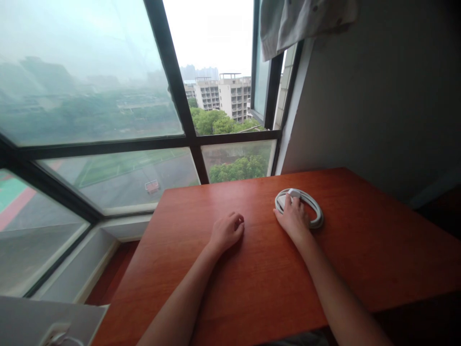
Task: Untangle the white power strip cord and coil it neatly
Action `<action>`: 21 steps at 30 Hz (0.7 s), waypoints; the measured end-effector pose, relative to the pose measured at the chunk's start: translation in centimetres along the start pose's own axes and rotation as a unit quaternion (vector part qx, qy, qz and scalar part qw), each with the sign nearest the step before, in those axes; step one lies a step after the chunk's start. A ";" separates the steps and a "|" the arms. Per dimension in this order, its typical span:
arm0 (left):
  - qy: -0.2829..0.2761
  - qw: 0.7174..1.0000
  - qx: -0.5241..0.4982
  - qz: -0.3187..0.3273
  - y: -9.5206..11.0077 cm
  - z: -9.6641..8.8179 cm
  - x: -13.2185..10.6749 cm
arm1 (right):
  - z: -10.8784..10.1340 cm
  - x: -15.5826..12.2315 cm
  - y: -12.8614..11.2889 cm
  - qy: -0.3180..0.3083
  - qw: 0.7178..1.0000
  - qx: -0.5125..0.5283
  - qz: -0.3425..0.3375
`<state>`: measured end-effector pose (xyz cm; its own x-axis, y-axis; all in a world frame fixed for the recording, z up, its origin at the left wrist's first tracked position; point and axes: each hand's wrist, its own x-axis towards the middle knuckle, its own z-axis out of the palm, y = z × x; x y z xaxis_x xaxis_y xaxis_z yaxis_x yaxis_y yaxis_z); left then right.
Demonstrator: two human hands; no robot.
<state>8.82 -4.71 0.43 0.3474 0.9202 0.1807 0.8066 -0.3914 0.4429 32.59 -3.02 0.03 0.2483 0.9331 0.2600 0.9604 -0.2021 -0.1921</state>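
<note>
A white coiled cable lies on a reddish wooden table, right of its middle. My right hand rests on the near left part of the coil, fingers lying over it and over a small white plug at the coil's far edge. My left hand sits on the bare table about a hand's width to the left, fingers curled loosely into a fist with nothing visible in them.
A large dark-framed window stands beyond the table's far edge, with a sill below at the left. A grey wall borders the right. Cloth hangs at the top. A white object lies at the bottom left corner.
</note>
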 end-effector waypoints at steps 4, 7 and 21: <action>0.012 0.999 -0.034 -0.015 -0.5 0.2 0.2 | -1.3 -0.6 -1.9 0.044 0.991 0.089 -0.087; 0.017 0.996 -0.077 -0.037 -0.8 0.3 0.4 | -2.3 -1.1 -4.4 -0.039 0.955 0.234 -0.180; 0.024 0.979 -0.201 -0.028 -1.8 0.6 1.0 | 1.1 -2.9 -7.3 -0.148 0.943 0.166 -0.246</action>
